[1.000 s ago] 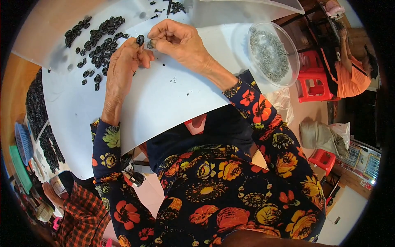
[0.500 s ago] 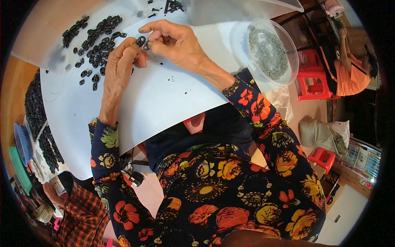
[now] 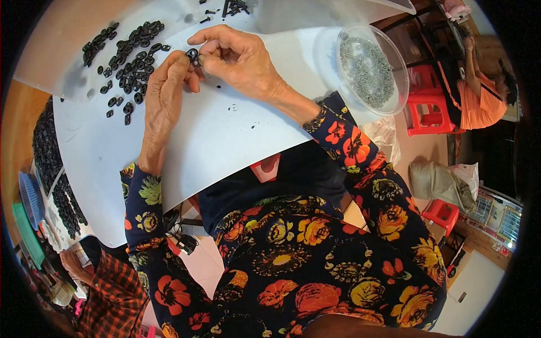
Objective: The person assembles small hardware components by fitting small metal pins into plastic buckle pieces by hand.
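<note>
Both hands (image 3: 169, 93) (image 3: 239, 59) still pinch black ring (image 3: 192, 54).

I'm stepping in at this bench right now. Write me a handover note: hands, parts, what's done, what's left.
Left hand: pinching a small black ring part at the fingertips.
Right hand: fingertips meet the same part, working on it.
Parts: loose pile of black ring parts on the white board, left of the hands; clear bowl of small grey metal pieces to the right.
Done: cannot tell which pieces are finished.
Left: the pile appears waiting.
</note>
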`<state>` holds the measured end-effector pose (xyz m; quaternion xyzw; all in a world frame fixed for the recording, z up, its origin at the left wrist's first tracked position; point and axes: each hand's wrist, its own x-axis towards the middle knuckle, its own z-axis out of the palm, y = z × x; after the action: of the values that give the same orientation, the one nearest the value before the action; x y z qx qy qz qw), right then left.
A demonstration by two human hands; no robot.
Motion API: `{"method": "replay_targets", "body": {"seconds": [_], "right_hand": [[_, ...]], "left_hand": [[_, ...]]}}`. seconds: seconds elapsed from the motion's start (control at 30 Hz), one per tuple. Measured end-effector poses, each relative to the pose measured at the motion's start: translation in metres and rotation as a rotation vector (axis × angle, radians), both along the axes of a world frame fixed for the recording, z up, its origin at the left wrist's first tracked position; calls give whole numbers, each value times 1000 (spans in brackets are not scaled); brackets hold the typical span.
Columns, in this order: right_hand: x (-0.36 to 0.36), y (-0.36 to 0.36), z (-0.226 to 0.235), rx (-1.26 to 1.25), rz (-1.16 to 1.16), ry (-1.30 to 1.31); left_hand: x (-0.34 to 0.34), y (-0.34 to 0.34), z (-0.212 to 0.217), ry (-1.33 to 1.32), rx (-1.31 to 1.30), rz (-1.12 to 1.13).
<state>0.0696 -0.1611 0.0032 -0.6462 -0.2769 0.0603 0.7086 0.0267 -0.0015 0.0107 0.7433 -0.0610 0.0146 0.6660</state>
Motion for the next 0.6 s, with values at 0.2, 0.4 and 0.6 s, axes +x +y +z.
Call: {"method": "replay_targets", "body": {"seconds": [0.2, 0.4, 0.6], "right_hand": [[-5, 5, 2, 90, 32, 43], [-5, 6, 3, 20, -57, -36], [-2, 6, -3, 42, -81, -14]], "left_hand": [[-2, -1, 4, -10, 58, 6], [-2, -1, -3, -65, 93, 72], [-3, -4, 2, -77, 90, 85]]}}
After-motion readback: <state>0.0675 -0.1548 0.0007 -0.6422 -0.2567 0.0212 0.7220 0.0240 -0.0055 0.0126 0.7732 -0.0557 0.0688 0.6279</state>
